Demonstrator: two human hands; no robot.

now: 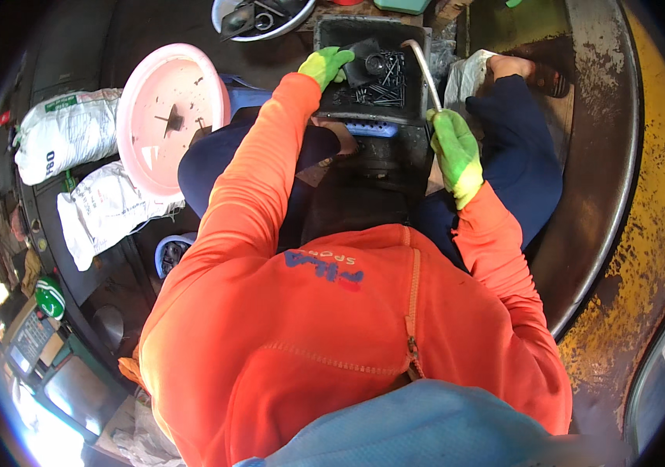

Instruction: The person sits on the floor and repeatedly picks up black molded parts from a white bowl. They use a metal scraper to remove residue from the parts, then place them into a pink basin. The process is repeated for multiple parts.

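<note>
Head view: gripping bent metal rod [426,71] by lower end with right grip [454,144] closed round it, holding hooked end over upper right of black bin [371,31] with loose dark metal pins [385,92] inside. Reaching over bin's left rim with left grip [326,67] partly curled beside dark flat piece [357,71]; cannot tell if holding it.

Bin [379,114]: stood at upper centre, metal pieces [380,95] inside.
Basin [149,101]: sat upper left, between sack [68,136] and bin.
Bowl [282,31]: lay at top edge, left of bin.
</note>
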